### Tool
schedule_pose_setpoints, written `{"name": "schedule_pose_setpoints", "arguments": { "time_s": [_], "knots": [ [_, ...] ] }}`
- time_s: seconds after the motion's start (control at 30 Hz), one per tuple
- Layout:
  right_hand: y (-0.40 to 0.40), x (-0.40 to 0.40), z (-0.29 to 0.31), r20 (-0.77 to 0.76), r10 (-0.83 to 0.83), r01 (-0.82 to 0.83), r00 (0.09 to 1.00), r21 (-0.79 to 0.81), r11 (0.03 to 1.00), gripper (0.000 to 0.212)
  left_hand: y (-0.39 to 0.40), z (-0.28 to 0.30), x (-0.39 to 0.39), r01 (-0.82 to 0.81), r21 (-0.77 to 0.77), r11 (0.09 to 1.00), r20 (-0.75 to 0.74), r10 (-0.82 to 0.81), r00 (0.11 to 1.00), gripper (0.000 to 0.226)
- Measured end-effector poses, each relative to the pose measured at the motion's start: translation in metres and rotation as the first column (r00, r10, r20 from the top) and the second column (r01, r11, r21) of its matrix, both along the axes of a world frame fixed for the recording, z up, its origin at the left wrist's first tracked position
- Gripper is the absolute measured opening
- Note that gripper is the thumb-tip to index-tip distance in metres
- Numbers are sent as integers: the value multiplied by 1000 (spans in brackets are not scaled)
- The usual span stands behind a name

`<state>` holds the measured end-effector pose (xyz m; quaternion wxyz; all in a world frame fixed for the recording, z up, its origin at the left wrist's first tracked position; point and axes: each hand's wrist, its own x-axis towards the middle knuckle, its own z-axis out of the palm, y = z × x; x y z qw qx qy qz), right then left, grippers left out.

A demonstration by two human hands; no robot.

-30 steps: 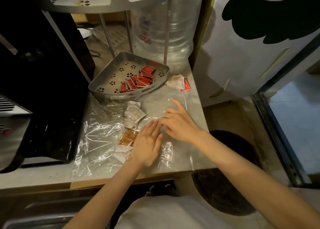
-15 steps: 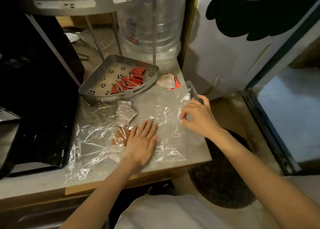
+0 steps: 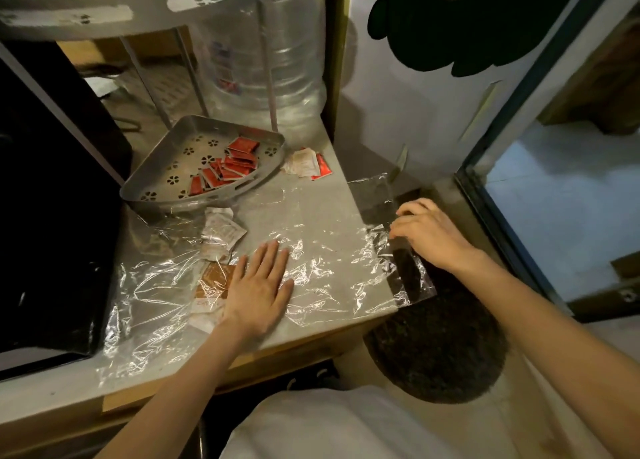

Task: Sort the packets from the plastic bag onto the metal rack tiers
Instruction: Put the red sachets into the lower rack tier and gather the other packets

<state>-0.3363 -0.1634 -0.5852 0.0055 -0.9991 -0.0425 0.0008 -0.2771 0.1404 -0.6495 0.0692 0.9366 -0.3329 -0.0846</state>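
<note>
A clear plastic bag (image 3: 322, 250) lies spread flat across the grey counter (image 3: 311, 195), its far end hanging over the counter's right edge. The left hand (image 3: 259, 285) rests palm-down on the bag, fingers straight and slightly spread, pressing the film onto the counter. The right hand (image 3: 426, 236) is at the overhanging end of the bag, fingers curled and pinching the film there.

Just left of the left hand, brown packets (image 3: 213, 278) lie under the film, and beyond them, toward the rack, sit white packets (image 3: 221, 231). Whether these are inside the bag or only beneath it is unclear.

Behind the bag stands the metal rack's lower tier (image 3: 166, 171), a perforated tray holding a pile of red packets (image 3: 228, 167) on its right side. Right of that tier, a few white and red packets (image 3: 308, 162) lie loose on the counter. The upper tier (image 3: 104, 11) hangs above. A large water bottle (image 3: 263, 60) stands behind the rack.
</note>
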Motion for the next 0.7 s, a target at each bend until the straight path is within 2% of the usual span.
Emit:
{"name": "schedule_pose_setpoints", "arguments": {
  "time_s": [0.1, 0.17, 0.27, 0.33, 0.43, 0.53, 0.63, 0.7],
  "knots": [
    [-2, -4, 1, -70, 36, -43, 997, -100, 994, 53, 0, -1, 1, 13, 15, 1000, 3, -13, 1000, 61],
    [-4, -6, -1, -146, 1, -17, 989, -106, 994, 61, -1, -3, 2, 20, 36, 999, 8, -20, 1000, 62],
    [2, -2, 0, -156, -54, 49, 986, -37, 998, 61, -3, -4, 4, 25, 91, 996, 15, -26, 1000, 69],
    [12, 5, 1, -158, -65, 70, 985, 28, 997, 54, -6, -1, 7, 30, 107, 994, 0, -30, 1000, 75],
    [30, 20, 2, -131, -25, 41, 991, 116, 992, 42, -9, 9, 10, 11, 41, 999, -35, -9, 999, 77],
    [49, 42, 2, -125, 31, -9, 992, 175, 984, 40, -7, 20, 14, -22, -14, 1000, -15, 21, 1000, 75],
    [73, 66, 5, -134, 70, -41, 988, 209, 977, 41, 1, 34, 18, -139, -106, 985, 10, 140, 990, 64],
    [87, 80, 5, -151, 87, -50, 985, 233, 971, 44, 8, 43, 19, -232, -186, 955, -39, 229, 973, 54]
  ]
}}
